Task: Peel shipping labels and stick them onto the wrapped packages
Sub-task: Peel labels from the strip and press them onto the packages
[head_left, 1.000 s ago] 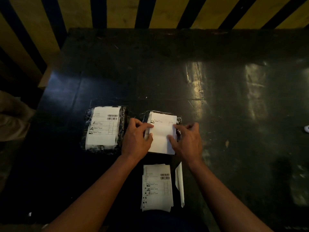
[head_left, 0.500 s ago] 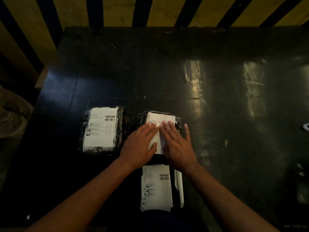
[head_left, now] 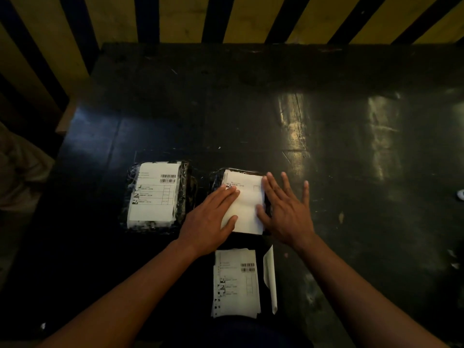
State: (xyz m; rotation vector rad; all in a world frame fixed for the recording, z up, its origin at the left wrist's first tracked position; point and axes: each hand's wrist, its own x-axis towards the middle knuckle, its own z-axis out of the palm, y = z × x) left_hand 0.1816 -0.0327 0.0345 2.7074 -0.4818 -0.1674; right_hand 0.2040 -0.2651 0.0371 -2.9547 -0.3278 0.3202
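Note:
Two dark wrapped packages lie side by side on the black table [head_left: 326,172]. The left package [head_left: 187,197] carries a white shipping label [head_left: 154,194] with barcodes. A white label [head_left: 247,209] lies on the right package [head_left: 217,177]. My left hand [head_left: 208,217] rests flat on the label's left side, fingers together. My right hand [head_left: 286,212] lies flat with fingers spread over the label's right edge and the table beside it. A stack of printed labels [head_left: 236,282] sits at the near edge, between my forearms.
A curled strip of white backing paper [head_left: 271,280] lies right of the label stack. Yellow and black striped flooring [head_left: 175,18] lies beyond the table's far edge. A small white object [head_left: 460,194] shows at the right border.
Both hands went from pinching the label's edges to lying flat on it. They then slid apart, the right hand sweeping out over the right edge.

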